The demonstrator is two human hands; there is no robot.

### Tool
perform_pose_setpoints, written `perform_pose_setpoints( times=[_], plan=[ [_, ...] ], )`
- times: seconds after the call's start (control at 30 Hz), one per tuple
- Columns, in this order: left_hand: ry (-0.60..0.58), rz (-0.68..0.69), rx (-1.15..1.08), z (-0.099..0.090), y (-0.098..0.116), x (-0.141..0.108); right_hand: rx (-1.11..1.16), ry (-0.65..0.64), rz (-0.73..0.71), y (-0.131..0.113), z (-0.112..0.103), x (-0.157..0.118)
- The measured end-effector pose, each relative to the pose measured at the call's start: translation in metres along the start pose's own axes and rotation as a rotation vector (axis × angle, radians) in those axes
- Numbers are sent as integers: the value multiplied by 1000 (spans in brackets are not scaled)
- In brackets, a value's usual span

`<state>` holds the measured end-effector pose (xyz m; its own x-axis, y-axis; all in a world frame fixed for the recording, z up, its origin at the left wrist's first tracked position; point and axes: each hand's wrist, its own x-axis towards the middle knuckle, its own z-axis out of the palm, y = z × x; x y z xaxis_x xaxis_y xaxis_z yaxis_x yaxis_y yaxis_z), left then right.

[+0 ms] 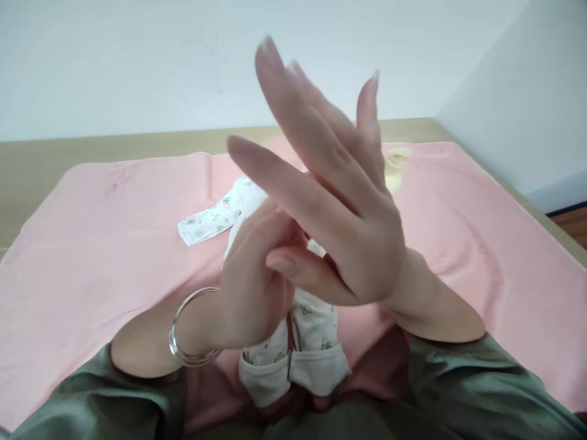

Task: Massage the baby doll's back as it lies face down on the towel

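Observation:
My right hand [358, 214] is raised in front of me, fingers stretched out and apart, with nothing in it. Its thumb lies across my left hand [257, 275], and the two seem to touch. The left hand is bent at the wrist, its fingers mostly hidden behind the right; a silver bangle [177, 348] circles that wrist. Below and behind both hands is a white printed baby outfit [316, 321], a long sleeve out to the left and folded cuffs towards me. Small skin-coloured parts show beneath the cuffs; the outfit's middle is covered by my hands.
A pink blanket [114, 244] with some wrinkles spreads over a light wooden surface [27, 165]. A pale yellow patch or object [394, 168] shows near its far edge. White walls [137, 67] stand behind and to the right.

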<state>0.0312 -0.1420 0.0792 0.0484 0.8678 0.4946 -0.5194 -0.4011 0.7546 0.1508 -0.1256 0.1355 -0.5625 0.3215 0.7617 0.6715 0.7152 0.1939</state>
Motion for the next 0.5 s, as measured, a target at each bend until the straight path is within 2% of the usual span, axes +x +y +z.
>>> perform_pose_setpoints(
  times=[0.07,0.13,0.17,0.27,0.37,0.5],
  plan=[
    [-39,40,-31,2,-1,17,84,-32,-16,14,7,-9],
    [-15,99,-18,-4,-11,31,171,-20,8,26,22,-19],
    [2,158,9,-10,-18,37,219,18,19,30,33,-25],
    [127,169,249,-34,-43,49,347,245,93,37,69,-41],
    [117,258,606,-56,-64,59,445,141,209,38,99,-53],
    [0,341,1003,-78,-82,69,474,-134,349,35,121,-61]
  ],
)
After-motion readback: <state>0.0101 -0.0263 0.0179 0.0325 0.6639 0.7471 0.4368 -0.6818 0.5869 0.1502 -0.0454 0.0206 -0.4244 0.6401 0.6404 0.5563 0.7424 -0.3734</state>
